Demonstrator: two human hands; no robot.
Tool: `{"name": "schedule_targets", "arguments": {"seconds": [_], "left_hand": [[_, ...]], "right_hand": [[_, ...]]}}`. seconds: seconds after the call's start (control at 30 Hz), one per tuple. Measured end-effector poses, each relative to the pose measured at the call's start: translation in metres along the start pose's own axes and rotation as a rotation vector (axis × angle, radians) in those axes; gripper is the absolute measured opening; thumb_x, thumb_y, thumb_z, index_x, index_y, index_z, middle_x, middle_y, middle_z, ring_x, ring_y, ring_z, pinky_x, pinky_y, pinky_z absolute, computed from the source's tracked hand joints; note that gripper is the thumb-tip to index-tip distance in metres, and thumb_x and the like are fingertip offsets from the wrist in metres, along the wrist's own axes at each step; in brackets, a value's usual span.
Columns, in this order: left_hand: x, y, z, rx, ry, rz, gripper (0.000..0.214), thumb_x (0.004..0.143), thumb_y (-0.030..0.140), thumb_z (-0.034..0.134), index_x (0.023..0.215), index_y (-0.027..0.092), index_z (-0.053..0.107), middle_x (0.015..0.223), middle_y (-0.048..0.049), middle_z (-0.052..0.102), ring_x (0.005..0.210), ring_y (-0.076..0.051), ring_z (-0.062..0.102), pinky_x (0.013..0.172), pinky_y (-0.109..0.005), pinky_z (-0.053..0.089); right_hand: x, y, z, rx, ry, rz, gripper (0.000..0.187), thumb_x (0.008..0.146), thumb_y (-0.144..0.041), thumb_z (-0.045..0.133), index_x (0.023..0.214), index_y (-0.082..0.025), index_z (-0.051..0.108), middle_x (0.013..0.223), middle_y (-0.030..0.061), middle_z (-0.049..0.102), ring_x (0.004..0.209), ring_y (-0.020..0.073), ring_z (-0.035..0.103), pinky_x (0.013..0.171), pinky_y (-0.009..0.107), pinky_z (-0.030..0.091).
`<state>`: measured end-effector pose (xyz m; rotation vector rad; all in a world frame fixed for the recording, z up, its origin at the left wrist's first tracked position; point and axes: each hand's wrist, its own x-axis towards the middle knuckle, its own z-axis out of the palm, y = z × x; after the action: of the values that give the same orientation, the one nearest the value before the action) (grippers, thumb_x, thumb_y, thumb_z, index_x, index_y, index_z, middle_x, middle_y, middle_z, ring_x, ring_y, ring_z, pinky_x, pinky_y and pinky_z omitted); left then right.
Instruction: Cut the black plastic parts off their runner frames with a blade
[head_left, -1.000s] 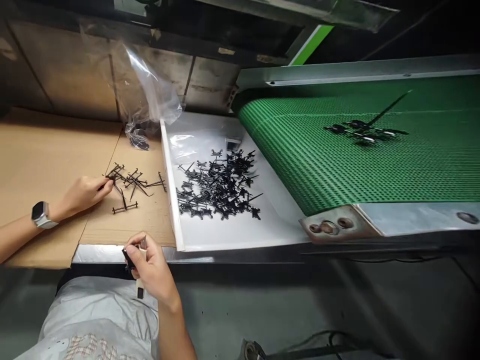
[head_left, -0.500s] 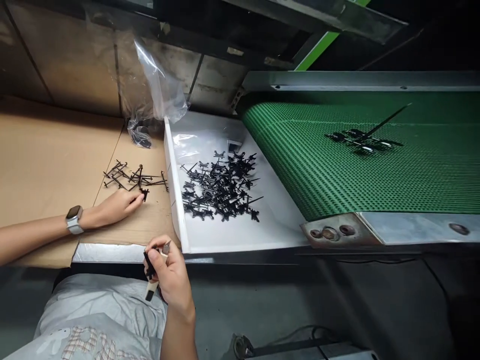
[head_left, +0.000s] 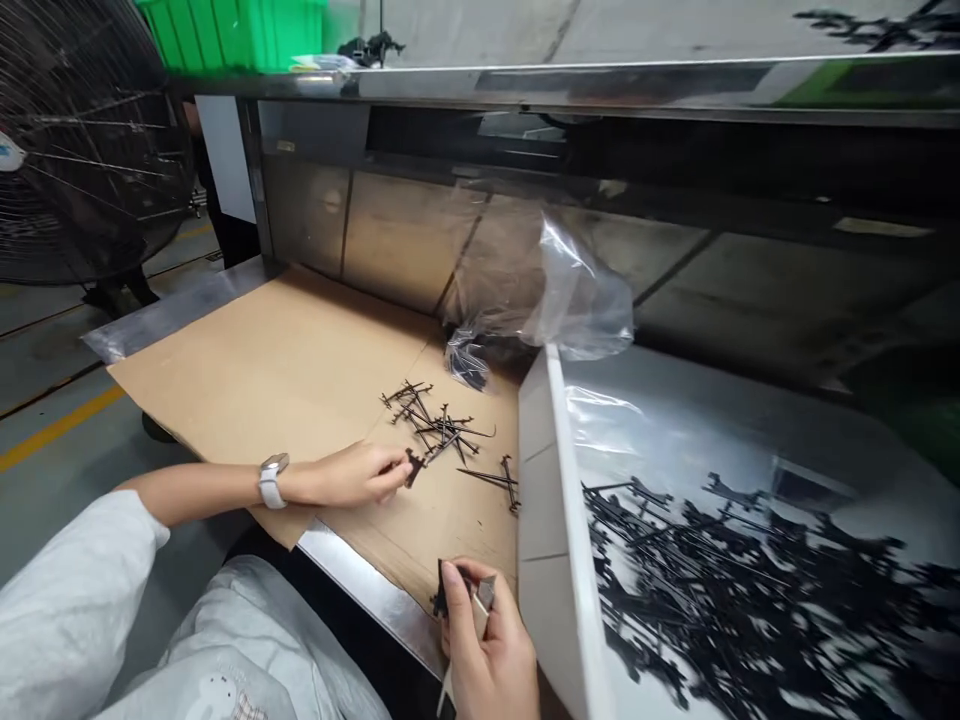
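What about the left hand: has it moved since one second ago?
Yes: judged against the white tray, the left hand has moved closer to it.

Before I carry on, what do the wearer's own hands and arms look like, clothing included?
Both the left hand and the right hand are bare, without gloves. The left wrist wears a watch with a pale band. A loose, light grey sleeve leaves the left forearm bare. The right sleeve is out of view.
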<state>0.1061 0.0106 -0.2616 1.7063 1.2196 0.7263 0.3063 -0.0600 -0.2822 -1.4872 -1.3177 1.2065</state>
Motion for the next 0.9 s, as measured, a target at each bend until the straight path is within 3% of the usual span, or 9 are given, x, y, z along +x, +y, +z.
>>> {"name": "schedule_targets", "arguments": {"seconds": [0.17,0.3,0.43,0.63,0.8,0.9], "left_hand": [[-0.044,-0.002,0.008,-0.43,-0.027,-0.177,0.036,0.093,0.054,0.04,0.078,0.022,0.04,0.057,0.0061,0.046,0.045,-0.008,0.031,0.047,-0.024,0.026],[-0.051,0.0,0.021,-0.74,0.024,-0.253,0.036,0.085,0.057,0.045,0.08,0.022,0.037,0.057,0.0086,0.042,0.042,-0.005,0.023,0.045,-0.022,0.019],[-0.05,0.008,0.025,-0.967,0.103,-0.278,0.033,0.086,0.052,0.048,0.083,0.02,0.041,0.054,0.0099,0.038,0.041,-0.004,0.018,0.043,-0.02,0.016],[-0.044,0.015,0.03,-1.229,0.192,-0.302,0.021,0.092,0.035,0.049,0.08,0.019,0.044,0.054,0.0097,0.038,0.039,-0.002,0.018,0.042,-0.016,0.019],[-0.034,0.026,0.042,-1.423,0.423,-0.371,0.025,0.097,0.023,0.042,0.076,0.016,0.051,0.059,0.0051,0.046,0.042,-0.003,0.035,0.045,-0.014,0.033],[-0.03,0.032,0.048,-1.488,0.542,-0.405,0.032,0.099,0.021,0.037,0.071,0.015,0.052,0.062,0.0028,0.049,0.047,-0.005,0.044,0.047,-0.014,0.04]], "right_hand": [[0.031,-0.009,0.011,-0.254,-0.148,-0.142,0.043,0.083,-0.064,0.049,0.08,-0.022,0.059,0.076,0.0056,0.067,0.07,0.0213,0.063,0.066,0.031,0.05],[0.047,-0.021,0.027,-0.371,-0.187,-0.138,0.036,0.083,-0.058,0.043,0.078,-0.025,0.053,0.077,0.007,0.069,0.069,0.024,0.065,0.064,0.034,0.047],[0.053,-0.029,0.028,-0.511,-0.171,-0.068,0.029,0.086,-0.049,0.045,0.087,-0.023,0.057,0.078,0.0091,0.071,0.072,0.0271,0.067,0.066,0.036,0.046],[0.027,-0.036,0.014,-0.459,0.063,-0.186,0.036,0.093,-0.044,0.05,0.114,-0.017,0.06,0.105,0.0133,0.071,0.096,0.0257,0.067,0.082,0.037,0.051],[-0.003,-0.044,0.034,-0.288,-0.052,-0.302,0.013,0.092,-0.035,0.06,0.094,-0.021,0.062,0.085,0.0021,0.068,0.073,0.0148,0.064,0.063,0.024,0.05],[-0.007,-0.043,0.051,-0.266,-0.02,-0.331,0.008,0.091,-0.027,0.064,0.089,-0.02,0.061,0.082,0.0005,0.064,0.066,0.0114,0.061,0.059,0.021,0.048]]}}
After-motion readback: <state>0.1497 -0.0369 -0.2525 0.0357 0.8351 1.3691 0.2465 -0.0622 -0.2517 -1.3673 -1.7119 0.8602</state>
